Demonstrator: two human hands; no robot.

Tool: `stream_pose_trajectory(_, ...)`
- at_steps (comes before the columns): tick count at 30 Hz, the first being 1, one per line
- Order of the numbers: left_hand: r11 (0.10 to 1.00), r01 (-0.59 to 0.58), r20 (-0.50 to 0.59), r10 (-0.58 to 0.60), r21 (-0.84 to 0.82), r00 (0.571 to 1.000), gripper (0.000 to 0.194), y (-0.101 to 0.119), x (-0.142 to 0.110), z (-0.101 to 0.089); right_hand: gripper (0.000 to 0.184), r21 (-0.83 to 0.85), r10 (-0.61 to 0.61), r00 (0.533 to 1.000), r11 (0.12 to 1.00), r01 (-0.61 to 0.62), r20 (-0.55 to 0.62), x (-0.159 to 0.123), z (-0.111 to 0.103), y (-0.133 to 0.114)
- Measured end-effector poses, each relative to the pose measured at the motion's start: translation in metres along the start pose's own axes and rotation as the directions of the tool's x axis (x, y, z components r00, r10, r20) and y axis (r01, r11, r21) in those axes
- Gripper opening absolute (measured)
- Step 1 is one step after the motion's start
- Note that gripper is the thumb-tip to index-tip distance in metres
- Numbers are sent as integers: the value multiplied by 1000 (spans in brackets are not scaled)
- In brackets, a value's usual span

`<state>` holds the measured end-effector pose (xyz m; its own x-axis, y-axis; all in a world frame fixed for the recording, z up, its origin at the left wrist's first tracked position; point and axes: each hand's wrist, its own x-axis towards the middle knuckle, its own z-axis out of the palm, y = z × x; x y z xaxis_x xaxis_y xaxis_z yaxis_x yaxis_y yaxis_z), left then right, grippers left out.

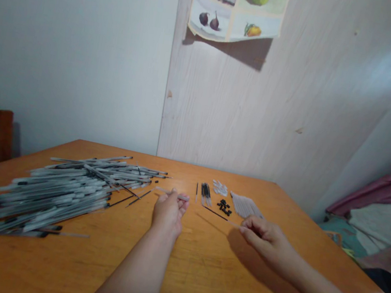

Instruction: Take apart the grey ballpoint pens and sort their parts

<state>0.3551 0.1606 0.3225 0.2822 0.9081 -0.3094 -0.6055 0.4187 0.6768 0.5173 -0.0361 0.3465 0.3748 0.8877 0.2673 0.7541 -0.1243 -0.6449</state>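
My left hand (pixel 170 209) is closed around a pale, see-through pen barrel (pixel 163 190), which lies crosswise in the fingers. Pinched in my right hand (pixel 266 236) is a thin pen refill (pixel 218 213), its dark part pointing left toward my left hand. The refill and the barrel are apart. Between and beyond the hands lie a row of dark refills (pixel 205 193), several small black plugs (pixel 224 207), a cluster of small clear caps (pixel 219 187) and a row of clear barrels (pixel 245 205), partly behind my right hand.
A large heap of pens (pixel 64 190) covers the left part of the wooden table (pixel 205 275). Loose dark refills (pixel 139 198) lie at its right edge. A wooden chair (pixel 2 137) stands at left, a fruit picture (pixel 238 6) hangs on the wall, and cloth (pixel 379 218) is at right.
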Motion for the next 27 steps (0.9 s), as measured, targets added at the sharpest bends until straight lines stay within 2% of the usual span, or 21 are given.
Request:
stream_pose_trajectory(3,1000,-21,-17,21,8,1000,18,-1,2,-1,32,-75,15,993,997,-24,-115,3,-4,7)
stream_pose_trajectory(6,998,-38,-7,39,54,999,17,-2,1,-1,35,-201,16,980,978,-57,-201,16,5,7)
stream_pose_trajectory(10,993,-58,29,55,99,998,15,-5,-1,-1,32,-442,14,974,890,-116,-226,39,28,-7)
stream_pose_trajectory(13,992,-56,35,52,114,998,16,-6,-1,-1,27,-572,49,980,806,-153,-193,57,45,-20)
stream_pose_trajectory(19,994,-49,34,46,101,998,18,-9,2,-2,32,-636,147,973,737,-229,-180,80,73,-24)
stream_pose_trajectory(27,990,-46,13,45,132,999,12,-11,5,1,40,-654,177,974,722,-228,-143,91,83,-16)
